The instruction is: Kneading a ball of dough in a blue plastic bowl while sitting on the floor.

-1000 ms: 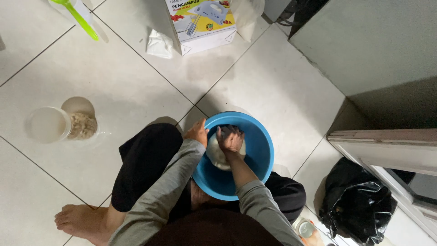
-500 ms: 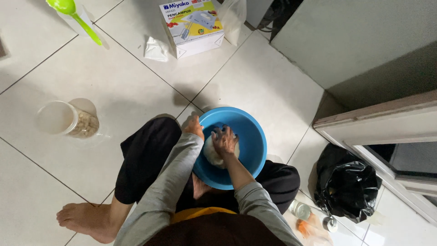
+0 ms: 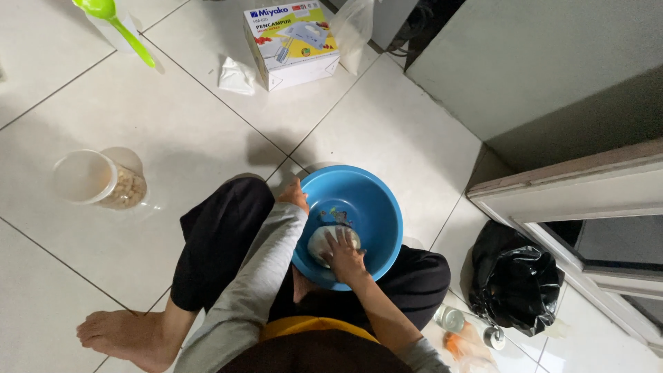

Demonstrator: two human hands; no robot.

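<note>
Left hand (image 3: 295, 195) clamps the round blue plastic bowl (image 3: 376, 207) rim steady; right hand (image 3: 343, 254) presses flat, fingers spread, into pale dough lump (image 3: 323, 243).

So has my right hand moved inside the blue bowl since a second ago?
Yes. The right hand has slid from the blue bowl's middle toward its near rim, closer to the body, pressing the pale dough lump.

Pale tiled floor (image 3: 173, 131) carries a cardboard box (image 3: 290, 45), clear plastic jar (image 3: 100, 181), black bag (image 3: 514, 280) and crumpled wrapper (image 3: 237, 76).
</note>
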